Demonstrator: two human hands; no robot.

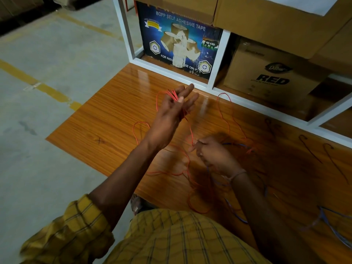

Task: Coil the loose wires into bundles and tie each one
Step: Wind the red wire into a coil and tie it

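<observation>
My left hand (171, 115) is raised over the wooden table (106, 119), fingers stretched out, with loops of thin red wire (172, 95) wound round them and pinned by the thumb. From there the red wire trails down to my right hand (213, 153), which is blurred and pinches the strand near the tabletop. Loose red wire (171, 173) curls over the table between and below my hands. A blue wire (266, 189) lies loose at the right, partly under my right forearm.
A white shelf frame (209, 86) borders the table's far edge, holding a blue adhesive-tape box (179, 42) and brown cartons (272, 73). Dark hook marks (331, 159) show on the table at right. Concrete floor with yellow lines (38, 84) lies to the left.
</observation>
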